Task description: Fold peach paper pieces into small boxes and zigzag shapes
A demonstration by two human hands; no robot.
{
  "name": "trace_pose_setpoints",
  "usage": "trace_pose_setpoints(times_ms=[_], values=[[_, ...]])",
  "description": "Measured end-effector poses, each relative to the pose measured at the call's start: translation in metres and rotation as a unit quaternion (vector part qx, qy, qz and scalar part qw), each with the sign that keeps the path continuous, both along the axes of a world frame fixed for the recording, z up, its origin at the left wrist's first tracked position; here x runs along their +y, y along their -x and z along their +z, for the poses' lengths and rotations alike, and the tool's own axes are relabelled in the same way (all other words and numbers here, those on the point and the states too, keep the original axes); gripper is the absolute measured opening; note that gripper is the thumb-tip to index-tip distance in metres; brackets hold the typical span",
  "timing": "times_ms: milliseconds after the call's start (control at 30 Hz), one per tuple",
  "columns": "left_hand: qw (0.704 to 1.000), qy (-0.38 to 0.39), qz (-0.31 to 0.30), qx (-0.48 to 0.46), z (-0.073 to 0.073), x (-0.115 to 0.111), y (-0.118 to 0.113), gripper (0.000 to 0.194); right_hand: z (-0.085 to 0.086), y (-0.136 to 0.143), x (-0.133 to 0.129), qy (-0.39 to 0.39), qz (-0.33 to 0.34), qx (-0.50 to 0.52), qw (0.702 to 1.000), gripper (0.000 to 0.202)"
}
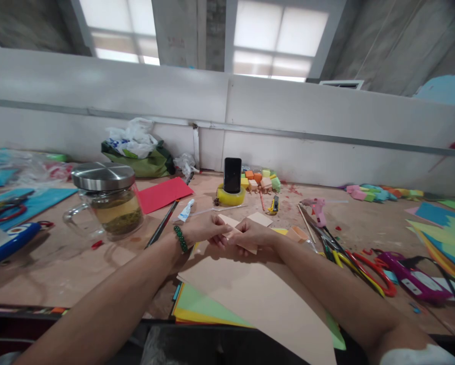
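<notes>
Above a stack of coloured sheets, a small folded piece of peach paper [250,245] is pinched between both hands. My left hand [208,229], with a green bead bracelet [180,239] at the wrist, has its fingers closed on the paper's left part. The fingers of my right hand [252,234] are closed on the same paper, touching or nearly touching the left fingertips. Under them, a large peach sheet [250,299] lies over green and yellow sheets [208,306]. Another small peach piece [260,219] lies just behind my right hand.
A glass teapot [116,208] and red paper [164,194] are at left. A phone [232,175] stands on yellow tape [230,195] before small folded paper blocks [255,177]. Scissors [372,271], a pink glue gun [319,212] and a purple tool [413,279] lie right.
</notes>
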State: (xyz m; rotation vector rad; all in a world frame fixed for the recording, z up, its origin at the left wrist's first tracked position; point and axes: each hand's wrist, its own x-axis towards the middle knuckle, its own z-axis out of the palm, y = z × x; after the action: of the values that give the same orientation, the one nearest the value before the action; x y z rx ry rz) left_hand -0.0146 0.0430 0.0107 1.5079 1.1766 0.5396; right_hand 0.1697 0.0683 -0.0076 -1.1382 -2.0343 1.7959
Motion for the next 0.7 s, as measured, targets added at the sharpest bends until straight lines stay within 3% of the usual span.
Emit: trace_pose_setpoints(times_ms=[367,533,700], values=[[1.000,-0.001,0.002,0.013,-0.001,-0.001,-0.004,0.042,0.004,0.002,-0.004,-0.010,-0.014,-0.039,0.999,0.014],[0.998,-0.052,0.008,0.043,-0.002,0.001,-0.004,0.034,-0.002,-0.001,0.003,-0.015,0.001,-0.038,0.999,0.023],[0.999,-0.032,0.026,-0.015,-0.005,0.005,-0.003,0.029,-0.008,-0.001,0.008,-0.008,-0.004,-0.007,1.000,0.026]])
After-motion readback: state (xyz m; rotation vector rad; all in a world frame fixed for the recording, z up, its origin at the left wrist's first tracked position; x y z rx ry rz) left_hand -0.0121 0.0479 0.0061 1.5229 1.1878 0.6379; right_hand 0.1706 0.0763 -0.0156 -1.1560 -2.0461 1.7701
